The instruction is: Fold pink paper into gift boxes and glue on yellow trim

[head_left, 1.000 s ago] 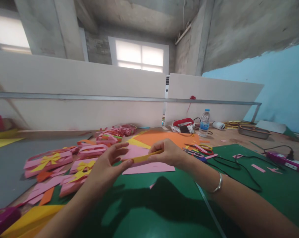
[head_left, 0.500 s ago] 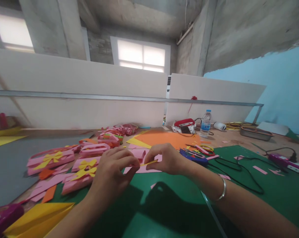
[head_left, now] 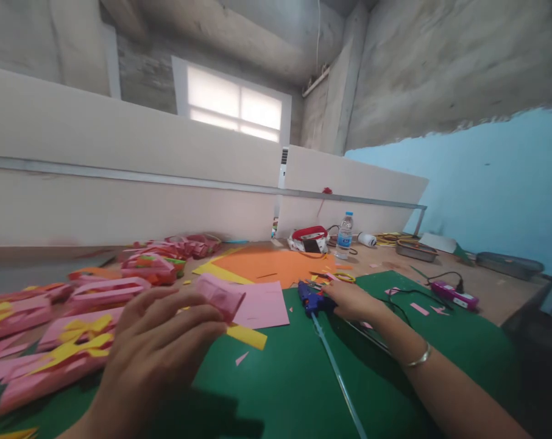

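Observation:
My left hand (head_left: 161,347) is closed on a small folded pink paper piece (head_left: 219,292), raised above the table. A yellow paper strip (head_left: 247,336) sticks out from under the same fingers. On the right, my right hand (head_left: 353,300) has its fingers round the handle of a blue glue gun (head_left: 309,297); the fingertips are partly hidden. A long clear glue stick (head_left: 337,366) runs out of the gun's back towards me. Flat pink paper (head_left: 264,305) lies between the hands, on the green mat (head_left: 276,390).
Pink paper bags with yellow bows (head_left: 86,332) crowd the left. Orange sheets (head_left: 262,262) lie behind the pink paper. Scissors with yellow handles (head_left: 344,277), a water bottle (head_left: 344,236) and a purple power strip (head_left: 454,296) with cords are on the right.
My hands have parted: the right moved from the yellow strip to the glue gun, and the left lifted the pink piece with the strip. The view has turned right.

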Demonstrator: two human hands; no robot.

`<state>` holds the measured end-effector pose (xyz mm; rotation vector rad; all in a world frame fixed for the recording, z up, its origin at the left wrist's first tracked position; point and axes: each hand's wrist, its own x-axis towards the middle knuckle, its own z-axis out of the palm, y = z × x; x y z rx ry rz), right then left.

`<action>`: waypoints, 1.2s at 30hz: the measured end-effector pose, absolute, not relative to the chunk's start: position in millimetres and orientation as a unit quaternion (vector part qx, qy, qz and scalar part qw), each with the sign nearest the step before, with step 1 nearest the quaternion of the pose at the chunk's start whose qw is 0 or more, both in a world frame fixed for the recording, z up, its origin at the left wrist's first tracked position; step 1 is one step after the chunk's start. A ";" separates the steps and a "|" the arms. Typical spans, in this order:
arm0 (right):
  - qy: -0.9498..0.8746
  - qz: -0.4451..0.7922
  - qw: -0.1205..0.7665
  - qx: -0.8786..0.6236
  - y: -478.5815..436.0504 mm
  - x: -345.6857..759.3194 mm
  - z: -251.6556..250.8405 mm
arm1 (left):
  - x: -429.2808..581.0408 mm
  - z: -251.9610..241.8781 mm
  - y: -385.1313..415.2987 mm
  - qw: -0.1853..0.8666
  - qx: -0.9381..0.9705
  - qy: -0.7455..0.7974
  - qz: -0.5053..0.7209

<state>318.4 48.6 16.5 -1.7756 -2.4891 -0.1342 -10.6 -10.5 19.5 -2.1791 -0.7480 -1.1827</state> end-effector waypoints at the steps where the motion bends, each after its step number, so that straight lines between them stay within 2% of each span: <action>1: -0.810 -0.043 0.034 -0.584 51.2 317.0 7.4 | -9.6 18.9 -12.4 0.279 -0.808 -0.276 -0.439; 5: -0.800 -0.045 0.049 -0.596 58.7 307.2 -6.4 | -8.4 17.2 -15.2 0.294 -0.803 -0.276 -0.439; 9: -0.804 -0.025 0.092 -0.587 54.7 310.9 8.2 | -8.3 19.2 -14.7 0.295 -0.792 -0.290 -0.449; 11: -0.811 0.066 0.165 -0.557 46.5 313.5 18.1 | -8.7 21.1 -14.9 0.296 -0.785 -0.301 -0.454; 14: -0.785 0.266 0.287 -0.481 28.6 310.7 28.3 | -10.1 23.2 -15.3 0.305 -0.778 -0.318 -0.448; 18: -0.795 0.387 0.301 -0.356 8.2 295.5 32.2 | -12.5 21.8 -13.7 0.324 -0.767 -0.323 -0.450; 26: -0.824 0.354 0.278 -0.344 7.8 279.0 30.2 | -12.9 17.3 -10.5 0.325 -0.762 -0.304 -0.471; 31: -0.809 0.379 0.282 -0.350 7.8 277.1 28.5 | -11.4 17.4 -10.7 0.317 -0.769 -0.300 -0.467; 36: -0.817 0.334 0.286 -0.373 3.5 272.1 33.9 | -8.7 14.6 -10.3 0.320 -0.773 -0.292 -0.464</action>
